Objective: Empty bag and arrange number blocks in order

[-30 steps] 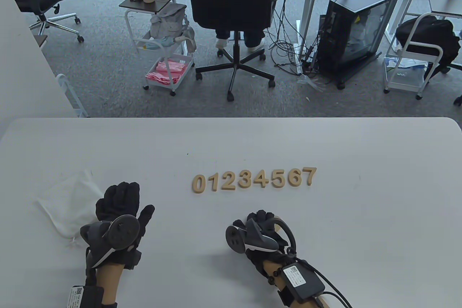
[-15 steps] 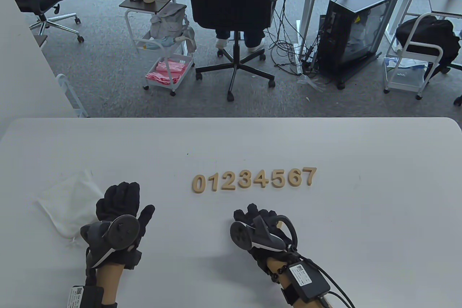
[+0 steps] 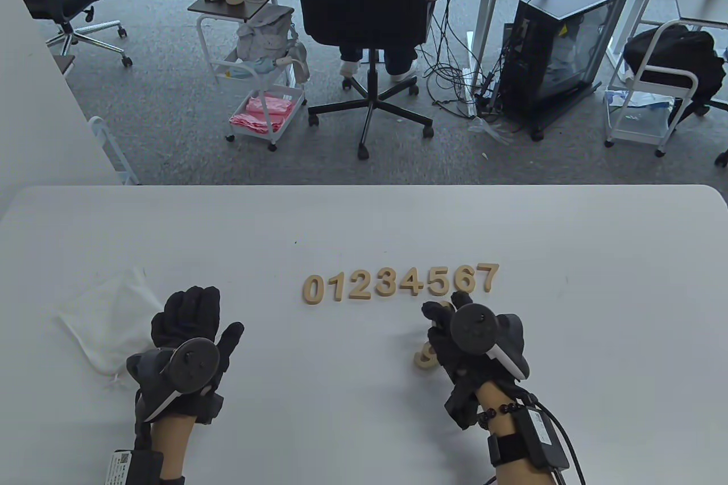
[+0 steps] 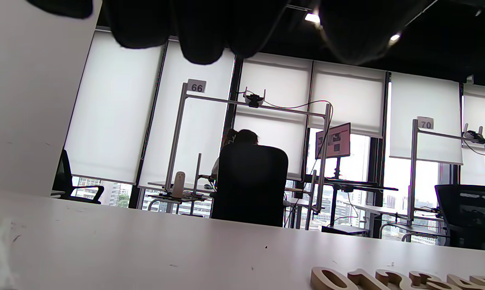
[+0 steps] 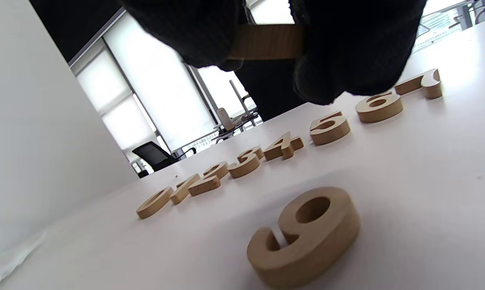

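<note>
Wooden number blocks 0 to 7 (image 3: 401, 283) lie in a row at mid-table; the row also shows in the right wrist view (image 5: 291, 141) and at the bottom of the left wrist view (image 4: 387, 280). A wooden 9 (image 5: 307, 237) lies alone in front of the row, half hidden by my right hand in the table view (image 3: 424, 359). My right hand (image 3: 446, 309) pinches another wooden block (image 5: 266, 40) just below the 6 and 7; its digit is hidden. My left hand (image 3: 190, 317) rests flat on the table, touching the white cloth bag (image 3: 105, 320).
The white table (image 3: 569, 235) stretches far to the right and behind the row. Beyond its far edge are an office chair (image 3: 364, 7), a white cart (image 3: 264, 92) and a computer case (image 3: 560, 47) on the floor.
My right hand moved right and away from me, up to the right end of the row, with a block between its fingers. The 9 it covered now shows. The left hand has not moved.
</note>
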`<state>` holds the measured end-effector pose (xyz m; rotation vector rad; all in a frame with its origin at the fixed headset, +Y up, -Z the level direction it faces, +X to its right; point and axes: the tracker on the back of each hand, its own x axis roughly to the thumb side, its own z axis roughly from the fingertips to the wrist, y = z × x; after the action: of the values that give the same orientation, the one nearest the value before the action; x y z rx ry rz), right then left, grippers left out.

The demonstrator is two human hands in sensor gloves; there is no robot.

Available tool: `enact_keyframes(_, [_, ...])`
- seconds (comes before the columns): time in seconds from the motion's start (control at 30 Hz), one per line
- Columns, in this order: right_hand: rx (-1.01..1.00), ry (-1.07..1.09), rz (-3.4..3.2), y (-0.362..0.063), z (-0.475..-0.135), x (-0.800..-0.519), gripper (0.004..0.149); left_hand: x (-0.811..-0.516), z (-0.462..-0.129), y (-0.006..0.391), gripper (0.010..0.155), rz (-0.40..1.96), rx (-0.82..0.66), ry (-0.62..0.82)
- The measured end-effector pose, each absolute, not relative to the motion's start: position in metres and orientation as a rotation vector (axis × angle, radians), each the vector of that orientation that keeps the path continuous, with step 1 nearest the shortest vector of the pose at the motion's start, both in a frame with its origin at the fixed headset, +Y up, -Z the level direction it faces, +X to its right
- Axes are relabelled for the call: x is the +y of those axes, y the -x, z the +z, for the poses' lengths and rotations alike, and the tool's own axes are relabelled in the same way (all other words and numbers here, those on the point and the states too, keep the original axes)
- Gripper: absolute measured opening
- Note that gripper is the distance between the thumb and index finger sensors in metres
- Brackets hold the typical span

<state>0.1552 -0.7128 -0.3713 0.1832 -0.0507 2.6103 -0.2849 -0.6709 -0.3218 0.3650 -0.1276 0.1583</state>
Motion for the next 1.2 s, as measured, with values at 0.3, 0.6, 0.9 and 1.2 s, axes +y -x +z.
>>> enact_keyframes(0.3, [-0.308, 0.011, 2.657, -0.201, -0.369, -0.7, 0.039, -0.67, -0.322, 0.285, 0.074, 0.16, -0.13, -0.371])
enact_keyframes(0.6, [-0.515, 0.117, 2.635, -0.23, -0.371, -0.69, 0.054, -0.669, -0.322, 0.286, 0.074, 0.154, -0.132, -0.381])
enact_keyframes(0.9, [-0.436, 0.185, 2.885, -0.257, -0.405, -0.695, 0.048, -0.671, -0.322, 0.285, 0.074, 0.141, -0.125, -0.373])
enact_keyframes(1.2, [-0.254, 0.295, 2.995, -0.266, -0.453, -0.715, 0.051, -0.671, -0.322, 0.286, 0.074, 0.139, -0.115, -0.366])
